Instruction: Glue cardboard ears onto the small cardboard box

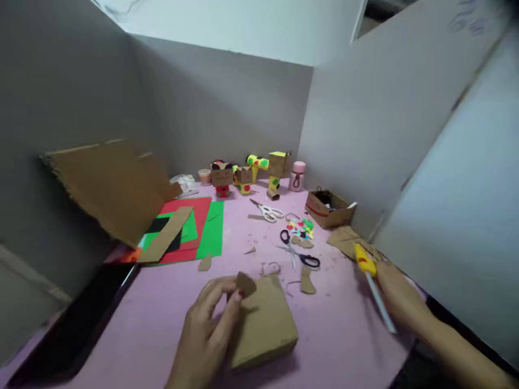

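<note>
In the head camera's view, a person works at a pink tabletop [162,335]; the left hand [207,324] pinches a small cardboard piece [245,284] between thumb and fingers, at the upper left edge of a closed cardboard box [270,319]; whether the piece touches the box cannot be told; the box lies flat directly before the person; the right hand [390,285], well apart to the right, is wrapped around a yellow tool [365,260] with a long pale stick [380,303]. Beyond the box lie 2 pairs of scissors, the black-handled scissors [292,249] with blades spread and the white-handled scissors [264,209] farther back; colored paper shapes [302,229] sit near an open carton [330,216]; at left, a large cardboard sheet [109,189] leans beside red paper [203,210] and green paper [214,229]; a pink bottle [297,177] stands upright at the rear.
</note>
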Action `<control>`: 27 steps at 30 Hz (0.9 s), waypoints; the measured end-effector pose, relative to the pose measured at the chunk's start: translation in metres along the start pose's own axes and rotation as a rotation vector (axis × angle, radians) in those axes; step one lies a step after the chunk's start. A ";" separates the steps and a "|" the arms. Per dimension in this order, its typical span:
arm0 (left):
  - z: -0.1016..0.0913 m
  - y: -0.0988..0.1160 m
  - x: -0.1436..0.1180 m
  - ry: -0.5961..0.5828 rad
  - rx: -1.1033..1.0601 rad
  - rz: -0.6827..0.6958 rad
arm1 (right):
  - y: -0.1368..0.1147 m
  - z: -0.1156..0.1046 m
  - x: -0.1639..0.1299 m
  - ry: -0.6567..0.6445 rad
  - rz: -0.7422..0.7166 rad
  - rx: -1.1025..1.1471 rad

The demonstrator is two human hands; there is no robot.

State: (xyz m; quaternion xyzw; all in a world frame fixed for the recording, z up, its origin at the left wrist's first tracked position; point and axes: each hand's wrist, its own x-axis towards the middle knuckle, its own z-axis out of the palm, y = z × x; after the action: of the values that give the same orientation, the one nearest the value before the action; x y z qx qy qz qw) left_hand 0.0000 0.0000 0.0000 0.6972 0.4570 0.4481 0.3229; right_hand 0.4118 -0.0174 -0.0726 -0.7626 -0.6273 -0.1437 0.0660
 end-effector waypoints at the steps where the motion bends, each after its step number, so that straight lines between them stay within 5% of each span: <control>1: -0.001 -0.001 -0.005 0.035 -0.004 -0.010 | -0.002 0.003 0.002 0.001 -0.007 0.003; 7: -0.007 -0.002 -0.015 0.015 0.105 0.128 | 0.002 0.023 0.009 0.044 -0.080 0.119; 11: -0.007 0.015 -0.013 -0.018 0.239 0.351 | 0.005 0.005 0.001 0.117 -0.107 0.259; 15: 0.005 0.039 -0.017 -0.087 0.365 0.426 | -0.048 -0.066 -0.025 0.171 -0.216 0.455; 19: 0.018 0.053 -0.024 -0.154 0.404 0.456 | -0.129 -0.129 -0.046 0.059 -0.579 0.985; 22: 0.017 0.051 -0.027 -0.184 0.384 0.424 | -0.160 -0.139 -0.043 -0.059 -0.577 1.152; 27: 0.007 0.028 -0.034 -0.283 0.459 0.261 | -0.163 -0.121 -0.033 -0.201 -0.454 1.185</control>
State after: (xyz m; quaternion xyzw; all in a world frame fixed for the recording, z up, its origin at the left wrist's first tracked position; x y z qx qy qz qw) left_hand 0.0101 -0.0423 0.0107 0.8604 0.4030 0.2692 0.1572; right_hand 0.2301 -0.0494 0.0193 -0.4548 -0.7492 0.2892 0.3850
